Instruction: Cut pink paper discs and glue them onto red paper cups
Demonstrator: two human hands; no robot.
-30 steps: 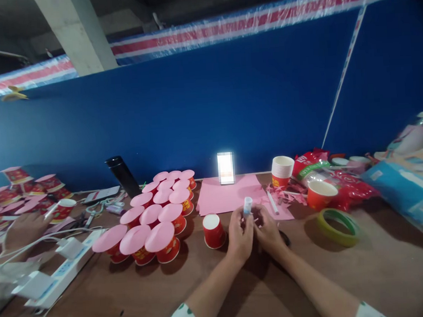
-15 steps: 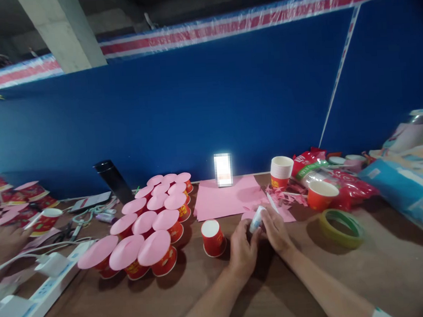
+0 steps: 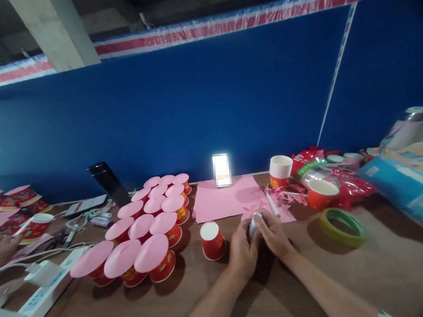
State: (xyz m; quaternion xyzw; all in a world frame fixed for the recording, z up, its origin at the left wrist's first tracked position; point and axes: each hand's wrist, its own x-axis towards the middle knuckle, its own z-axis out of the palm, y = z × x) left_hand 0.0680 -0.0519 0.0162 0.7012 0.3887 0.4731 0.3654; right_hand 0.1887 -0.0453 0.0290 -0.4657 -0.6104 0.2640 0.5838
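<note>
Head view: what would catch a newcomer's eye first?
First, the glowing, pixelated white rectangle at the back of the pink paper sheets, before the blue panel. Next, the red paper cups topped with round pink paper discs, grouped left of centre. Then the left hand and right hand, around a small white object, right of the lone red paper cup.

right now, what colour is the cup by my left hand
The cup is mostly red, white-topped; head view.
</note>
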